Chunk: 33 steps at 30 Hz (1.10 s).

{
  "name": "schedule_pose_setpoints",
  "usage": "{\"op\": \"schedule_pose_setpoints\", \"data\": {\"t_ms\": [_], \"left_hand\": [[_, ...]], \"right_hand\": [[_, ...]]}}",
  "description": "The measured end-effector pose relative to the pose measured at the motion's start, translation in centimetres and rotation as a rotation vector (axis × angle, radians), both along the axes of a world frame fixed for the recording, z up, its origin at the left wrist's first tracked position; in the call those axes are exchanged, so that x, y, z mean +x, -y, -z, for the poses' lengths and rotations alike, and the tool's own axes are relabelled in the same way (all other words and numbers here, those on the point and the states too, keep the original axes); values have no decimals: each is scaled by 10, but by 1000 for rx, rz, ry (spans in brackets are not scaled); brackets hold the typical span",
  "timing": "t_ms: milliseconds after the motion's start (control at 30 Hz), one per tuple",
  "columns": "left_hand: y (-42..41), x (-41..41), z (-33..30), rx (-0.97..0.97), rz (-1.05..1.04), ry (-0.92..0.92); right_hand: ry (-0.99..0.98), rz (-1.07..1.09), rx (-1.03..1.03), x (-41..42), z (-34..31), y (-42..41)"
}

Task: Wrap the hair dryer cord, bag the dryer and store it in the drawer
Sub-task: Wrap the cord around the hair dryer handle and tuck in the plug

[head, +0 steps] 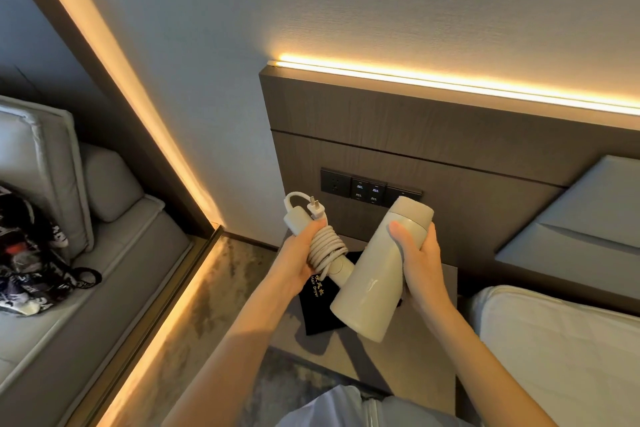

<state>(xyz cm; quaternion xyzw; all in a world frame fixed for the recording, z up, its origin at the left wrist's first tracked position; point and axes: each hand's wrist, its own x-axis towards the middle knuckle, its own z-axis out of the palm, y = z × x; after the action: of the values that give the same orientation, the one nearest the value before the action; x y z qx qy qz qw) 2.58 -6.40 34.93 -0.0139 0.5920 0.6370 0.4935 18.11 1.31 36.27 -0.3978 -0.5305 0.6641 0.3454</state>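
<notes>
The cord (pixel 325 248), coiled round the dryer's handle, is held in the left hand's (pixel 300 258) closed grip, while the hair dryer (pixel 372 282) barrel is clasped by the right hand (pixel 420 265). Both are raised above a black bag (pixel 318 303) laid on the table (pixel 426 350), between sofa (pixel 114 253) and bed (pixel 568 350).

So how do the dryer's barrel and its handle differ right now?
The dryer barrel is wide, bare and smooth, and the right hand grips it. The handle is slimmer, wound with coils of cord, and the left hand holds it with the plug sticking up above. Both are the same cream colour and are held above the black bag.
</notes>
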Motion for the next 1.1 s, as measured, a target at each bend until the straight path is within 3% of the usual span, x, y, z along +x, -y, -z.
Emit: {"op": "schedule_pose_setpoints", "data": {"t_ms": [233, 367, 467, 733, 1100], "left_hand": [[-4, 5, -3, 17, 49, -8], [-2, 15, 0, -20, 395, -324], [1, 19, 0, -11, 400, -427], [0, 19, -4, -36, 533, -437], [-3, 32, 15, -30, 367, -341]], "right_hand": [[23, -103, 36, 1, -5, -20], [70, -310, 75, 1, -6, -22], [50, -306, 113, 4, -6, -22], [129, -458, 73, 2, -6, -33], [199, -377, -108, 5, 21, -29]]}}
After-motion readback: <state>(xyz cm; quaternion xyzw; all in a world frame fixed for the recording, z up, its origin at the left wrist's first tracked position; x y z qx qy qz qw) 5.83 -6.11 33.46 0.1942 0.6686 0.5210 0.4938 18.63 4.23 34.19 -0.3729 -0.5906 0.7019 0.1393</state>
